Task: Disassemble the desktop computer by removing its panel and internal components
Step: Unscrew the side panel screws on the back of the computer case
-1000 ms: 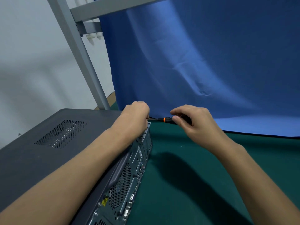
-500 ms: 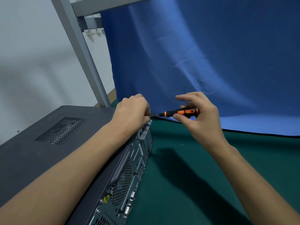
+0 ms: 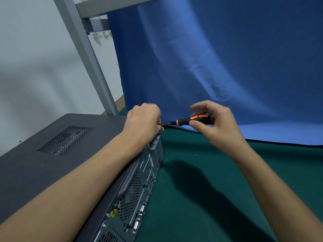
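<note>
At computer (image 3: pixel 73 168) corner, left hand (image 3: pixel 143 120) around screwdriver (image 3: pixel 185 121) tip, right hand (image 3: pixel 218 124) pinching handle

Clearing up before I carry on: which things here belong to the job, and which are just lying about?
In the job: desktop computer, screwdriver, left hand at its tip, right hand pinching its handle.
Just there: blue cloth, grey metal frame, green mat.

Right hand (image 3: pixel 216 124) pinches screwdriver (image 3: pixel 194 119); left hand (image 3: pixel 143 121) curled on computer (image 3: pixel 52 163) rear corner.
</note>
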